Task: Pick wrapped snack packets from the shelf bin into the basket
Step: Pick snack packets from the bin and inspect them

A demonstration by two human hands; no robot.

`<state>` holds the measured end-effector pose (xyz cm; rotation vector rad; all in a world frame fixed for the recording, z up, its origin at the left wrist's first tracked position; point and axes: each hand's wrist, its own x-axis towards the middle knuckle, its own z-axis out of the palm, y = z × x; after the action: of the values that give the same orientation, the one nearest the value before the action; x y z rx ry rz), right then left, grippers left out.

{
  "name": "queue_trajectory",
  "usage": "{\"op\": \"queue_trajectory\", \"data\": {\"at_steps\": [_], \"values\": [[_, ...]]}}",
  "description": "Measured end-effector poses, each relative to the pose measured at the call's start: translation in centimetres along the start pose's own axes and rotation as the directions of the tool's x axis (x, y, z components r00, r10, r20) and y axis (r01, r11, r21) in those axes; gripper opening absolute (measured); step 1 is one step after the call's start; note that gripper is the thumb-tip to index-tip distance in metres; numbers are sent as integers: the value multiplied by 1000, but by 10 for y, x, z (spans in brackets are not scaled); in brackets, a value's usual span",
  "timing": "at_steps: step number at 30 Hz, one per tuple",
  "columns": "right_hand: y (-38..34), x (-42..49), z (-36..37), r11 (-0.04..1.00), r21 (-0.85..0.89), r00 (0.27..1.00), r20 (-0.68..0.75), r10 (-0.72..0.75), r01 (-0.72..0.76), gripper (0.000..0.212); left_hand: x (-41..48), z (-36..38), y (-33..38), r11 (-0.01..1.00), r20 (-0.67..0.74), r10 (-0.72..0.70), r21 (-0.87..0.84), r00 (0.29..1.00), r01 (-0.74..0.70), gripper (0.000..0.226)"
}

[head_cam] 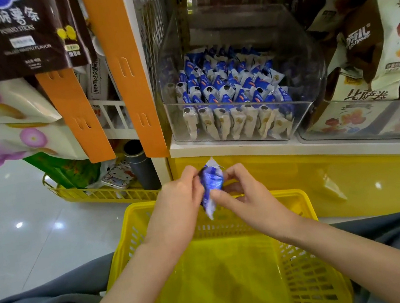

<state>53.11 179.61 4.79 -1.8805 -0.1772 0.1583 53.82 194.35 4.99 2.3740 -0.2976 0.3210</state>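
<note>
A clear plastic shelf bin (315, 99) stands on the white shelf ahead, packed with several blue-and-white wrapped snack packets (231, 88). Below it a yellow mesh basket (301, 260) rests on my lap, and no packets show inside it. Both hands meet over the basket's far rim. My left hand (178, 205) and my right hand (244, 196) pinch one blue-and-white snack packet (212, 185) between them, holding it upright and slightly crumpled.
Orange hanging strips (128, 66) with snack bags hang at the left. Large snack bags (384, 43) fill the bin to the right. A yellow cabinet front (352, 181) lies below the shelf. A second yellow basket (107, 192) with items sits on the tiled floor at left.
</note>
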Motion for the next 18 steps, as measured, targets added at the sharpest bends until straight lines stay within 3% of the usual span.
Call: {"op": "queue_trajectory", "data": {"at_steps": [2,4,7,9,12,15,18], "values": [[-5,2,0,982,191,1000,31,-4,-2,14,5,-4,-1,972,-8,-126,-200,992,121,16],[-10,5,-2,954,300,999,34,4,-14,25,6,-6,-1,884,103,-258,-377,961,278,23],[-12,10,-4,912,388,992,44,121,-128,45,3,-8,2,567,381,-413,-604,827,561,34],[-10,14,-4,901,387,980,57,192,-199,49,-2,-12,4,389,506,-424,-647,751,656,38],[-8,17,-3,932,290,975,119,190,-217,29,-11,-18,4,523,472,-373,-604,799,601,17],[-8,21,1,944,259,976,128,176,-204,25,-16,-27,1,586,465,-331,-581,821,565,26],[-12,24,6,985,152,996,53,72,-79,21,-18,-35,-2,658,457,-315,-526,832,538,31]]}}
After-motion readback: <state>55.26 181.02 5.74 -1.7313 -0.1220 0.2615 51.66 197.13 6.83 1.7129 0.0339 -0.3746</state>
